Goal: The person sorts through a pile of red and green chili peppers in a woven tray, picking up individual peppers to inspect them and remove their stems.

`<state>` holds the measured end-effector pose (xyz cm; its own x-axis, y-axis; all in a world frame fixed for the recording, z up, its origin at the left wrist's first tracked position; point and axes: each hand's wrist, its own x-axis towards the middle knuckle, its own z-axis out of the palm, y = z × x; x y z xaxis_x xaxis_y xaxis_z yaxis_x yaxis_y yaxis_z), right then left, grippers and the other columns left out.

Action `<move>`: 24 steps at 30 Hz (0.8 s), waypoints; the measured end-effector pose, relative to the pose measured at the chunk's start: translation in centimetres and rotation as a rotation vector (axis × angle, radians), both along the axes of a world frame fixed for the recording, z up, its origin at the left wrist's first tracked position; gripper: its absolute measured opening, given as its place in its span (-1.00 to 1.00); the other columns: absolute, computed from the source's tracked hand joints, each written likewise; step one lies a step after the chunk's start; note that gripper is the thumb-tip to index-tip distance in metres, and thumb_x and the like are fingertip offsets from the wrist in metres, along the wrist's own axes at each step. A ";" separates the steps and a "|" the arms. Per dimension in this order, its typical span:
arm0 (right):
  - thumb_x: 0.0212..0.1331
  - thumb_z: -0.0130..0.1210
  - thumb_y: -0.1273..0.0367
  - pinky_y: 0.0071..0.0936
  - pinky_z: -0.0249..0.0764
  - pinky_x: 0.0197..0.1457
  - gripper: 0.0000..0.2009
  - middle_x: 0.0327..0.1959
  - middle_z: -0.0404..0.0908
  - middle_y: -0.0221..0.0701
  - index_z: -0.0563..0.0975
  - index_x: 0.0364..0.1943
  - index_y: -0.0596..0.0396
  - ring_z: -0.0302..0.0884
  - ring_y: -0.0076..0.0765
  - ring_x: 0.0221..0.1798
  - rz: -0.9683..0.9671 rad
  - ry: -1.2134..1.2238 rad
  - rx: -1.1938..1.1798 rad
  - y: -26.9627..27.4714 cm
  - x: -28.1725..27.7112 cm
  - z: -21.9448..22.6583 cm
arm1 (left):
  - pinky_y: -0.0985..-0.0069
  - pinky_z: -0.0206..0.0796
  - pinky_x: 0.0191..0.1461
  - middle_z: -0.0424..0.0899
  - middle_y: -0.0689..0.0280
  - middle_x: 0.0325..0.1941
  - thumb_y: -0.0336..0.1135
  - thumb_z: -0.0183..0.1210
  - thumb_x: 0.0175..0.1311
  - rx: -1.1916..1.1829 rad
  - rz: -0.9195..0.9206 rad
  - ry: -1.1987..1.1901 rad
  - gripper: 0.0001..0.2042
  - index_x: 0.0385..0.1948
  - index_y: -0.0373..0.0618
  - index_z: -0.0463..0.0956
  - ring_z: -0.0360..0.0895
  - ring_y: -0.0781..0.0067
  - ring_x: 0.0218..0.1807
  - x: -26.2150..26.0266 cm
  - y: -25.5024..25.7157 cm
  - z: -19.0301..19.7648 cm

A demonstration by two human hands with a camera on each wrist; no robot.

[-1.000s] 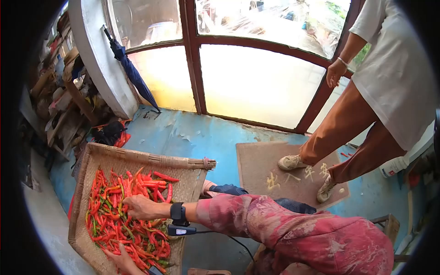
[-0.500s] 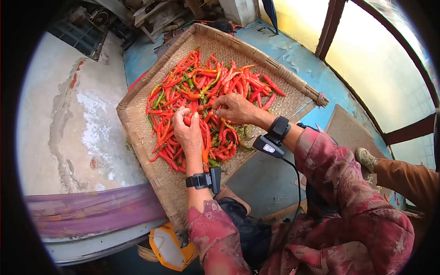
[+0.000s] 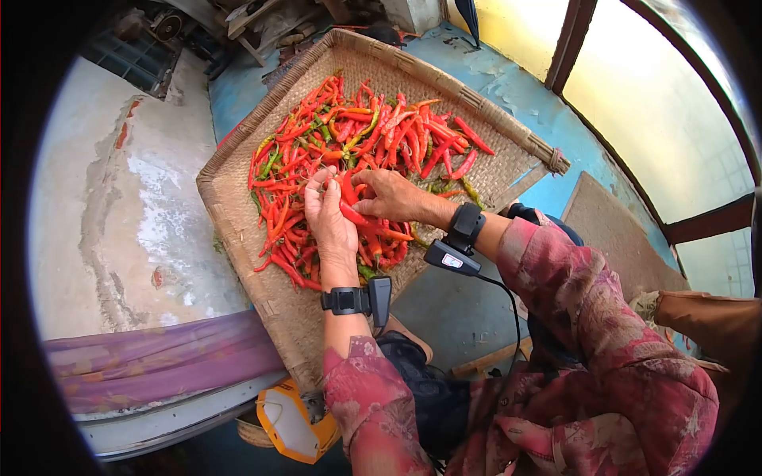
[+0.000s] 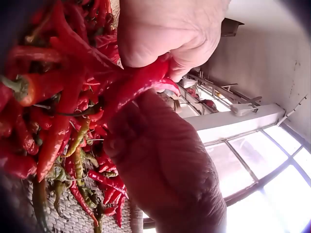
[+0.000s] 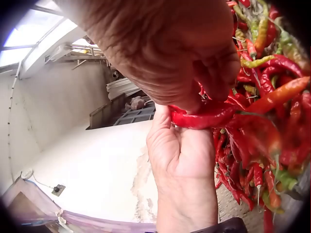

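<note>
Red chili peppers (image 3: 302, 151), with some green and yellowish ones, lie heaped on a woven tray (image 3: 230, 208). Over the heap, the left hand (image 3: 332, 226) pinches red peppers between thumb and fingers. The right hand (image 3: 394, 196) is close beside it, its fingers curled at a red pepper (image 3: 353, 214). In the left wrist view, a glossy red pepper (image 4: 136, 87) runs from the left hand (image 4: 170, 31) past the right hand (image 4: 158, 160). The right wrist view has the right hand (image 5: 155, 53) above a red pepper (image 5: 204, 117) and the left hand (image 5: 182, 160) below; some fingertips are hidden.
A purple cloth (image 3: 167, 361) covers a ledge at the left, beside a worn wall (image 3: 159, 198). A yellow-framed object (image 3: 290, 424) lies below the tray. At the right are a floor mat (image 3: 615, 230) and another person's brown trouser leg (image 3: 706, 317).
The head view has swung round from the windows and the standing person to the tray. Since half a second ago, the right hand has moved closer to the left hand, and a red pepper now shows between them.
</note>
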<state>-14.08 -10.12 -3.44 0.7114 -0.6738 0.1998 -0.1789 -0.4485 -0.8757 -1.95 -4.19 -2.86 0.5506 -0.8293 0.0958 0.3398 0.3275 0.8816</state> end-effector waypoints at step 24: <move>-0.02 0.17 0.28 -0.25 0.40 -0.40 -0.75 -0.58 0.52 -0.14 0.51 -0.46 0.24 0.54 -0.11 -0.47 -0.072 0.006 -0.073 0.3 0.8 0.3 | 0.43 0.33 0.08 0.51 0.20 -0.19 -0.61 -0.01 0.19 -0.026 0.040 -0.022 -0.88 -0.27 -0.22 0.36 0.51 0.34 -0.09 0.1 0.2 0.0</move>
<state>-13.30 -9.86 -3.19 0.6630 -0.7071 0.2460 -0.2177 -0.4965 -0.8403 -1.84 -4.00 -2.87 0.5808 -0.8036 0.1296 0.3069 0.3637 0.8795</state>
